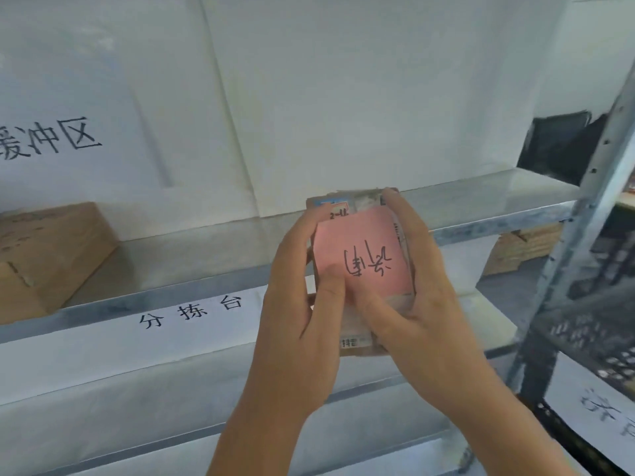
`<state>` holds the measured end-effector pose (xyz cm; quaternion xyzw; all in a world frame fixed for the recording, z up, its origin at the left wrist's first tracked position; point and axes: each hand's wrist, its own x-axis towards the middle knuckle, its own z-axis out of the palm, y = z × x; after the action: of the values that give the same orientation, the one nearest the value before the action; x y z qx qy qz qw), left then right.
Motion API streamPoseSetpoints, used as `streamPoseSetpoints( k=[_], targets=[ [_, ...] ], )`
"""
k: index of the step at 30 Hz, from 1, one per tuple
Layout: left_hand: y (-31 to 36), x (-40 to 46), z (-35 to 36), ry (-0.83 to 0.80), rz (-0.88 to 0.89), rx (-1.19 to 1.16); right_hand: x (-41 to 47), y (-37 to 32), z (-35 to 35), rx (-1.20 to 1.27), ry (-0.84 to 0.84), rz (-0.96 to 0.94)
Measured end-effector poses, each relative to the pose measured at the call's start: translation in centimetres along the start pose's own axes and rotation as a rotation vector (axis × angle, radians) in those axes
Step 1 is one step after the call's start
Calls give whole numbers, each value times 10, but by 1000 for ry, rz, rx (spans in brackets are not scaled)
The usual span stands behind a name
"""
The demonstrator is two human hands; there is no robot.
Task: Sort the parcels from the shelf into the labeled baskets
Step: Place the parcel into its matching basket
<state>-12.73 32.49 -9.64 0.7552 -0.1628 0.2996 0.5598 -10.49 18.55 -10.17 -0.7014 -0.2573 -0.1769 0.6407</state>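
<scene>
Small parcel (360,266) held up at centre frame, in front of the metal shelf (481,204) and above its front edge, not resting on anything I can see. It is a brown, taped packet with a pink note (360,255) stuck on its near face; the note carries handwritten characters in dark ink, upside down from my view. A scrap of printed label shows at the parcel's far top edge, digits too blurred to read. Left hand (302,304) grasps the parcel's left side, fingers curled round the edge, thumb pressed flat on the lower left of the pink note. Right hand (415,297) grasps the right side, fingers wrapped along the edge up to the far top corner, thumb lying across the note's lower edge. Both forearms come in from the near bottom of frame. Outward: a white paper strip (192,312) with three printed characters is fixed along the shelf's front lip, just left of the left hand. A cardboard box (44,255) sits on the shelf at far left. White sheeting (309,97) backs the shelf, with large printed characters at far left. At right, a grey perforated upright (591,201); beyond it, a dark mesh basket (591,331) with a white handwritten label (598,407) below, and stacked cardboard (525,249) behind.
</scene>
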Motion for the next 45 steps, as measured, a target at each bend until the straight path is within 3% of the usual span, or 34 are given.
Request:
streamPoseSetpoints(
  k=[15, 20, 35, 40, 45],
  targets=[
    [21, 46, 273, -343, 20, -26, -8, 53, -272, -286, 196, 57],
    [15, 51, 343, -512, -7, -41, -27, 81, -333, -407, 264, 189],
    [-46, 86, 523, -1040, 20, -164, -24, 165, -420, -915, 685, 715],
    [-82, 109, 568, -1179, -141, -356, -18, 198, -444, -965, 900, 854],
    [-137, 127, 611, -1083, -12, -8, -12, 236, -471, -1030, 1000, 999]
  ],
)
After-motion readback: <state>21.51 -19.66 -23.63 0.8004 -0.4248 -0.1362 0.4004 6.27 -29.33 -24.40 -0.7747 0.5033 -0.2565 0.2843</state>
